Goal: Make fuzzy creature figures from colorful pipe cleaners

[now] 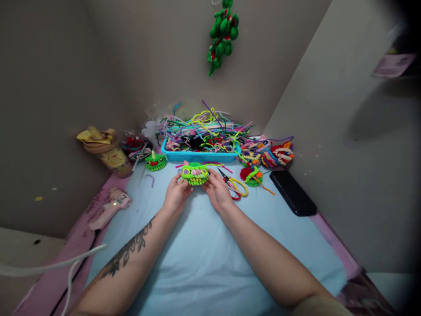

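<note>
A bright green pipe-cleaner creature head (pixel 195 173), with purple and pink details and a yellowish fringe along its lower edge, is held up between my two hands. My left hand (pixel 176 192) grips its left side, fingers closed round the edge. On the opposite side, my right hand (pixel 218 189) pinches it with the thumb in front. Just right of my right hand lie scissors (pixel 236 186) with one red and one yellow handle. Behind the head, a pink pipe cleaner (pixel 225 167) rests on the cloth.
A blue tray (pixel 200 156) heaped with pipe cleaners stands at the back. Finished-looking green (pixel 155 162) and multicoloured pieces (pixel 278 154) flank it. A pink glue gun (pixel 112 211) and a cup (pixel 113 153) are at left, a black phone (pixel 292 193) at right. White cables (pixel 70 263) cross the lower left.
</note>
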A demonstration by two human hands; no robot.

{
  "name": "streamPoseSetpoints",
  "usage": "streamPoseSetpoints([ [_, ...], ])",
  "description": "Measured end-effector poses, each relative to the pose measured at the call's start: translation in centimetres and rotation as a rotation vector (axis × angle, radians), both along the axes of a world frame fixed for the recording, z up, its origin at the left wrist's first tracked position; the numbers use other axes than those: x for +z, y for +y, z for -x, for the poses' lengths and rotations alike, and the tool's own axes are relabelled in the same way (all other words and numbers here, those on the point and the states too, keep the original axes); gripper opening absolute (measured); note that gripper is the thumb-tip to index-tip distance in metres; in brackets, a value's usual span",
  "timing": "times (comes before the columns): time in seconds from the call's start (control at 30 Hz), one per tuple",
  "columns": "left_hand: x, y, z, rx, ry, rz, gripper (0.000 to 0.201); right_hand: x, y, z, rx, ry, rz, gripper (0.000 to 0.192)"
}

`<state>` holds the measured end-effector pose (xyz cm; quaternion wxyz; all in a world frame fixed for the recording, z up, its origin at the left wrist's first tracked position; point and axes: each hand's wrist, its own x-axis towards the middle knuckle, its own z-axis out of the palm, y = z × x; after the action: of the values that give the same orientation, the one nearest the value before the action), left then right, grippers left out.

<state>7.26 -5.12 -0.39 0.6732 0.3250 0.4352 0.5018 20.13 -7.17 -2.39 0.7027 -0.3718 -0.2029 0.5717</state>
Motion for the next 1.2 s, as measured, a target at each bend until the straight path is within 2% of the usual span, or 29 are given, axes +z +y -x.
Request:
streamPoseSetpoints([
  [0.1,0.7,0.7,1.5,-0.141,0.327,0.02,0.04,-0.2,0.3,-0.6,0.041,-0.149,0.016,0.033],
  [0.17,1.1,1.1,2.5,-0.248,0.528,-0.044,0.035,-0.5,0.4,-1.0,0.1,-0.255,0.053,0.031],
  [0.23,1.4,1.7,3.5,-0.337,0.663,-0.119,0.03,-0.9,0.5,-1.4,0.159,-0.348,0.1,0.03],
  [0.33,1.4,2.6,4.7,-0.401,0.776,-0.122,0.031,-1.3,0.4,-2.0,0.216,-0.567,0.154,0.031],
  [0.43,1.2,3.5,5.9,-0.353,0.814,-0.15,0.043,-1.0,0.1,-3.0,0.133,-0.922,0.165,0.029],
  [0.53,1.3,3.7,6.9,-0.374,0.793,-0.349,0.06,-0.4,0.0,-3.8,0.011,-1.171,0.103,0.023],
  [0.6,1.5,3.5,7.3,-0.475,0.785,-0.483,0.073,-0.2,0.0,-4.1,0.024,-1.214,0.049,0.019],
  [0.73,1.6,2.8,6.9,-0.617,0.842,-0.577,0.087,-0.6,-0.1,-3.5,0.121,-1.281,-0.013,0.039],
  [0.87,1.2,2.6,6.6,-0.637,0.795,-0.58,0.098,-0.8,-0.7,-2.3,0.186,-1.285,-0.069,0.045],
  [1.03,0.9,2.3,6.5,-0.655,0.722,-0.597,0.12,-0.5,-1.4,-1.2,0.235,-1.346,-0.233,0.059],
  [1.2,0.9,1.7,5.8,-0.621,0.77,-0.628,0.123,-1.0,-1.3,-0.8,0.21,-1.385,-0.308,0.053],
])
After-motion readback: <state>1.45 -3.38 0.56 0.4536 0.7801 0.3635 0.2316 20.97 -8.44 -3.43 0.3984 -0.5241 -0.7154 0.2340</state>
